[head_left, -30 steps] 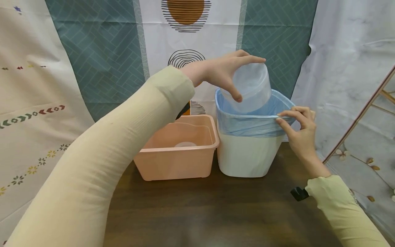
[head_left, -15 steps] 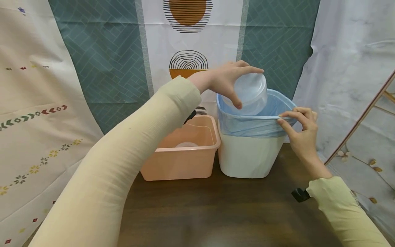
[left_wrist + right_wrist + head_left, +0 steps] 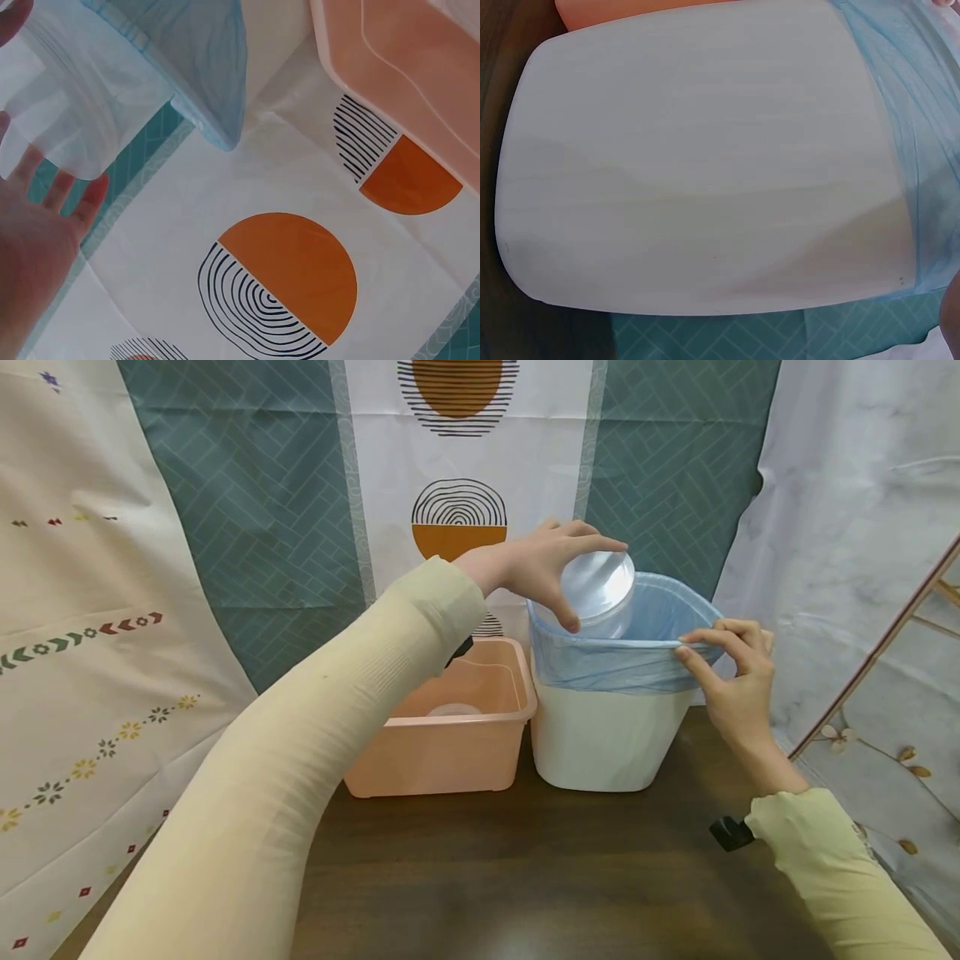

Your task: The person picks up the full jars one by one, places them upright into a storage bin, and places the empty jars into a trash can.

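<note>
My left hand (image 3: 534,568) grips a clear round plastic container (image 3: 609,597) from above, thumb on the near side and fingers across the far side. The container is tilted, its lower part inside the mouth of a white trash bin (image 3: 607,739). A blue trash bag (image 3: 600,667) lines the bin and folds down over its rim. At the rim's right corner my right hand (image 3: 735,685) pinches the bag's edge between thumb and fingers. In the left wrist view the container (image 3: 64,105) lies against the fingers, beside the bag (image 3: 202,60). The right wrist view shows mostly the bin's wall (image 3: 705,165).
Left of the bin, almost against it, stands a peach plastic basin (image 3: 442,756) with a pale round shape (image 3: 453,710) on its floor. Both stand on a dark wooden table (image 3: 510,868). A patterned curtain (image 3: 262,510) hangs close behind.
My left hand has lowered the container further into the bin and shifted it slightly left. The right hand keeps its pinch on the bag's edge.
</note>
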`<state>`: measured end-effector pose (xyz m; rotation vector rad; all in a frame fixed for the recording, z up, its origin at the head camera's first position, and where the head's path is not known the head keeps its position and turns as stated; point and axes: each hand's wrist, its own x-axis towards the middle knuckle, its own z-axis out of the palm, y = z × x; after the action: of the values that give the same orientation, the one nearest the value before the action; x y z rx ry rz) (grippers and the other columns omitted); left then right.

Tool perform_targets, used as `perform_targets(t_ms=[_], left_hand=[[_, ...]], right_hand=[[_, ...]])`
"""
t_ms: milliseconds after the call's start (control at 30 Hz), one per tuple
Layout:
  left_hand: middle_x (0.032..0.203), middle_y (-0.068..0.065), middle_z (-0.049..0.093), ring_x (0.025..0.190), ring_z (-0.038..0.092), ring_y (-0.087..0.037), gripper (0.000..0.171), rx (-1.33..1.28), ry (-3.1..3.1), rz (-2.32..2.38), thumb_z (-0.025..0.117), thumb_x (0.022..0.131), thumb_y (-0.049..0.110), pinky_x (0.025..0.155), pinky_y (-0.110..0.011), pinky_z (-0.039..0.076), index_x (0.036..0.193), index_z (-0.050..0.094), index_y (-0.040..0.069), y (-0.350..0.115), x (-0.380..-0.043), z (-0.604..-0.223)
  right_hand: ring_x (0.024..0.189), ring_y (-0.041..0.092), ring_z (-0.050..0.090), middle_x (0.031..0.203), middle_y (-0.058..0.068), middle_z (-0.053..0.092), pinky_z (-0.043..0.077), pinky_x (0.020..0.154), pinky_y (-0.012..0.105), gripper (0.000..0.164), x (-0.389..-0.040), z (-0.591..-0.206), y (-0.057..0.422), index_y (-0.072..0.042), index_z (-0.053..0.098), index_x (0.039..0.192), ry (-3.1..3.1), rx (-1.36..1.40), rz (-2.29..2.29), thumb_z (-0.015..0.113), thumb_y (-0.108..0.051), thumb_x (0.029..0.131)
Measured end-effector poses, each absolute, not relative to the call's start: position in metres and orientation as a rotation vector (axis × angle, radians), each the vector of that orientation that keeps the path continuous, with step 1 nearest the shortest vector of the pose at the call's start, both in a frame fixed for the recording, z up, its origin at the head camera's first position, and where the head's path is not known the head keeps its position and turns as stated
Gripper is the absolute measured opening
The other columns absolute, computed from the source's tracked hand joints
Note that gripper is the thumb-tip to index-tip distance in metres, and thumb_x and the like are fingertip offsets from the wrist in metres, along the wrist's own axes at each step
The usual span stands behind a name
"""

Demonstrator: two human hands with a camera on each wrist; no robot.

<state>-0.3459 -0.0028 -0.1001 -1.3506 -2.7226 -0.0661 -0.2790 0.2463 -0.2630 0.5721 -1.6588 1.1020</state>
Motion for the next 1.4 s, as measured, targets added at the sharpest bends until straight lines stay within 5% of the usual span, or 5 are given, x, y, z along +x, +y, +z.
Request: perform_targets(t_ms=[300, 567, 1133, 1400], left_hand=[[0.161, 0.002, 0.022, 0.141, 0.023, -0.024, 0.1, -1.373, -2.707, -0.078, 0.08, 0.076, 0.042, 0.111, -0.042, 0.035, 0.157, 0.023, 0.036, -0.004, -0.349, -0.101], [0.168, 0.003, -0.005, 0.153, 0.005, -0.03, 0.115, -1.348, -2.763, -0.126, 0.081, 0.076, 0.048, 0.121, -0.053, 0.021, 0.159, 0.003, 0.037, -0.006, -0.348, -0.101], [0.166, 0.001, 0.015, 0.152, 0.013, -0.024, 0.106, -1.437, -2.714, -0.256, 0.079, 0.079, 0.047, 0.122, -0.049, 0.02, 0.159, 0.013, 0.032, -0.032, -0.346, -0.128], [0.167, 0.002, 0.01, 0.153, 0.013, -0.023, 0.107, -1.454, -2.648, -0.371, 0.082, 0.079, 0.042, 0.122, -0.049, 0.021, 0.16, 0.012, 0.032, -0.057, -0.341, -0.145]], right_hand=[[0.097, 0.001, 0.034, 0.098, -0.025, 0.05, 0.019, 0.092, 0.021, 0.013, -0.28, -0.263, 0.246, 0.014, 0.068, 0.091, -1.657, 0.565, 1.101, 0.073, 0.01, 0.08], [0.096, 0.0, 0.035, 0.097, -0.024, 0.049, 0.019, 0.091, 0.021, 0.013, -0.279, -0.264, 0.244, 0.014, 0.069, 0.091, -1.663, 0.563, 1.096, 0.073, 0.01, 0.08], [0.1, 0.0, 0.036, 0.099, -0.025, 0.05, 0.022, 0.092, 0.021, 0.013, -0.284, -0.267, 0.247, 0.012, 0.07, 0.093, -1.662, 0.556, 1.09, 0.074, 0.007, 0.081], [0.097, 0.0, 0.035, 0.099, -0.025, 0.051, 0.022, 0.088, 0.021, 0.014, -0.297, -0.272, 0.262, 0.011, 0.07, 0.093, -1.687, 0.572, 1.088, 0.074, 0.01, 0.08]])
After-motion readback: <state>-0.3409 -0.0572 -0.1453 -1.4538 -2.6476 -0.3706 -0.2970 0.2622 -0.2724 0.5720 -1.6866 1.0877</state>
